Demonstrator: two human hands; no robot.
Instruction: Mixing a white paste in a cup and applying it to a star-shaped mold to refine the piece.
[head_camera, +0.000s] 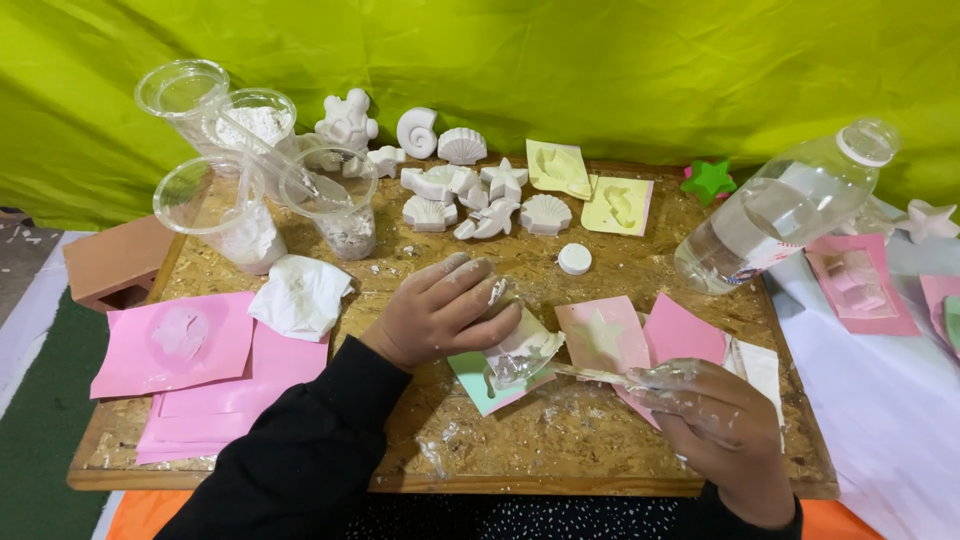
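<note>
With the left hand (440, 310) pressing its fingers (470, 290) together on a crumpled clear plastic cup (520, 355) tipped over the green mould (480, 385), the right hand's (715, 420) fingers clamped on a stirring stick (590, 373) should scrape gently inward.

Clear plastic bottle (775, 215) on its side, board's right edge — white label with a red patch.

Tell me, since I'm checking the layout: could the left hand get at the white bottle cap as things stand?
Probably yes. The left hand rests on a clear cup, and the white bottle cap lies on bare board just beyond its fingers, with nothing between them. It would need to let go of the cup first.
</note>
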